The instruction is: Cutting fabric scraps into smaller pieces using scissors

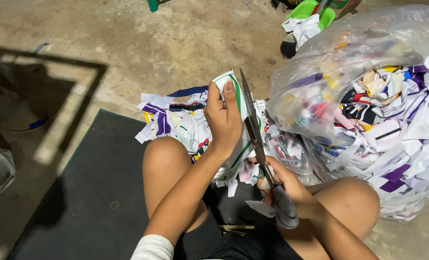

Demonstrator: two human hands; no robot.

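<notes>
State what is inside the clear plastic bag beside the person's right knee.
The clear plastic bag holds printed fabric scraps in white, purple, yellow and black. Its lower contents are hidden beneath them.

Hands: two, a left hand [222, 120] and a right hand [284, 185], both closed on something.
Scissors: one pair of scissors [255, 137], blades up.
Held fabric piece: one fabric piece [234, 91], white with green trim.
Clear bags: one big plastic bag [368, 96], stuffed with scraps.
Loose scraps: one heap, the scrap pile [176, 120], too many pieces to count.
Mats: one dark mat [94, 202].
Green plastic things: at least two, top edge, the green items [315, 12].
</notes>
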